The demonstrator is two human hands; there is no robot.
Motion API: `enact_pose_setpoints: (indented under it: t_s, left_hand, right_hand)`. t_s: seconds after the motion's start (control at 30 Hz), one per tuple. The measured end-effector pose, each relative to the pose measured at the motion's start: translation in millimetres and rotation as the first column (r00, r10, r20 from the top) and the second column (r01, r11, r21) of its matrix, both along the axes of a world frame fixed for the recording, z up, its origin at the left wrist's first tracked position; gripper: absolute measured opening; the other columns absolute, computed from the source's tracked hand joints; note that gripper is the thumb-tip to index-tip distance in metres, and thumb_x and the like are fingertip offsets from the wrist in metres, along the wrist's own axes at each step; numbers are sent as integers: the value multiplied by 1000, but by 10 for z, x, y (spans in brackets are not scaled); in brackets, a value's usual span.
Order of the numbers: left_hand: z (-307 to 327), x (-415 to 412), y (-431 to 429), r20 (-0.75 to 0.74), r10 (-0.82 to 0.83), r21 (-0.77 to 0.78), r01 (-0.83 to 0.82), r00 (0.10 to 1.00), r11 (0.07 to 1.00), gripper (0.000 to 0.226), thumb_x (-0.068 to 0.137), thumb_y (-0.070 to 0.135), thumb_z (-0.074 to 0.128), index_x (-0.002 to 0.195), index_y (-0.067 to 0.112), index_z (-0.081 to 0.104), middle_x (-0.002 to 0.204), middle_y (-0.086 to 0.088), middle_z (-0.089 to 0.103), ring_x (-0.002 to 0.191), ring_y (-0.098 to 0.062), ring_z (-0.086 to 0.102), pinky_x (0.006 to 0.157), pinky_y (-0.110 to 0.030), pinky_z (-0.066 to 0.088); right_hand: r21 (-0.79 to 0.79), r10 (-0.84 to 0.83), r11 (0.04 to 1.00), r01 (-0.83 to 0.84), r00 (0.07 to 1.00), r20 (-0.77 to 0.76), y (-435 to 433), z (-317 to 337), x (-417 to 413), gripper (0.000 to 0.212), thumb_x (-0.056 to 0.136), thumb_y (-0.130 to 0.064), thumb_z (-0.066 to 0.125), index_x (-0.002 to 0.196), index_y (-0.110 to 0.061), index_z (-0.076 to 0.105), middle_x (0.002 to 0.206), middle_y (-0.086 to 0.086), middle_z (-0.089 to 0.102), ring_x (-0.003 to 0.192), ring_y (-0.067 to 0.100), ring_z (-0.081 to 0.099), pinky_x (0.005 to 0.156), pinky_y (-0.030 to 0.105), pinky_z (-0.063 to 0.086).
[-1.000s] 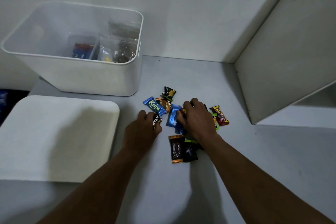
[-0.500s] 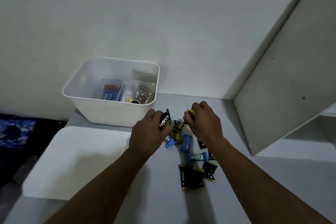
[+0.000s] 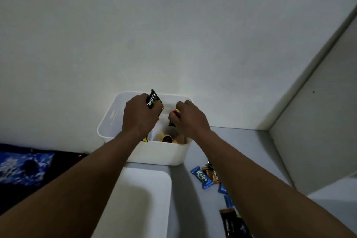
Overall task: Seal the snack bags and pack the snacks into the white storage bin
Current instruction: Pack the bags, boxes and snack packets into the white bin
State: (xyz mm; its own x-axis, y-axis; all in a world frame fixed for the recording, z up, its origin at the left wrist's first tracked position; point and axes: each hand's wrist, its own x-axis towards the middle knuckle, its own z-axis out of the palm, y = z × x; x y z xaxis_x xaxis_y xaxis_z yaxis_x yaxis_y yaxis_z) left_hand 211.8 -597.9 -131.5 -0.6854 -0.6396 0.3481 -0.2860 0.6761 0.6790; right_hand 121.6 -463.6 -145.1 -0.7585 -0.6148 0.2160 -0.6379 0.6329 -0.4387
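Snacks [image 3: 152, 99], maybe several, above white bin [image 3: 158, 153]

Looks like a home room, dim: plain white wall [image 3: 173, 25], grey table [image 3: 241, 141], white cabinet side [image 3: 318, 121], blue patterned cloth [image 3: 23, 168] low left.

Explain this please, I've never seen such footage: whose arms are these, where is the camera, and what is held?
No machine here: a person wears one wide-angle camera on the head, looking down at their own arms. Both hands are over the white storage bin, which stands on a grey table by the wall. The left hand grips a black Nextar packet; the right hand pinches a small red and yellow snack. Clear bags lie inside the bin. Right of it on the table lie more wrapped snacks, one a blue Kelpa packet. A flat white board, perhaps the lid, lies in front of the bin.
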Motion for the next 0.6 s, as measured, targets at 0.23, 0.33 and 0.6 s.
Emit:
enact_pose_setpoints:
  t_s: [0.23, 0.33, 0.6]
  left_hand:
    - [-261, -160, -327, 21, 13, 56, -14, 1000, 998, 29, 89, 38, 57, 74, 13, 60, 74, -2, 61, 71, -19, 57, 64, -30, 37]
    - [-279, -182, -372, 29, 20, 81, -22, 999, 996, 28, 91, 38, 57, 77, 14, 61, 76, 0, 60, 71, -17, 55, 64, -28, 33]
    - [-331, -270, -315, 17, -35, 101, 33, 999, 994, 22, 95, 34, 54, 84, 16, 54, 85, -5, 56, 79, -22, 53, 69, -30, 34]
  right_hand:
    - [66, 123, 989, -131, 987, 104, -315, -384, -15, 27, 96, -39, 51, 86, -14, 56, 89, 9, 55, 83, 28, 58, 70, 36, 47]
    - [119, 124, 983, -142, 982, 145, -309, -437, -3, 32, 97, -44, 50, 94, -15, 63, 96, 9, 64, 89, 26, 60, 76, 35, 49]
    - [103, 33, 994, -30, 999, -27, -152, -390, 7, 27, 98, -33, 46, 109, -14, 63, 108, 8, 65, 98, 29, 63, 72, 32, 47]
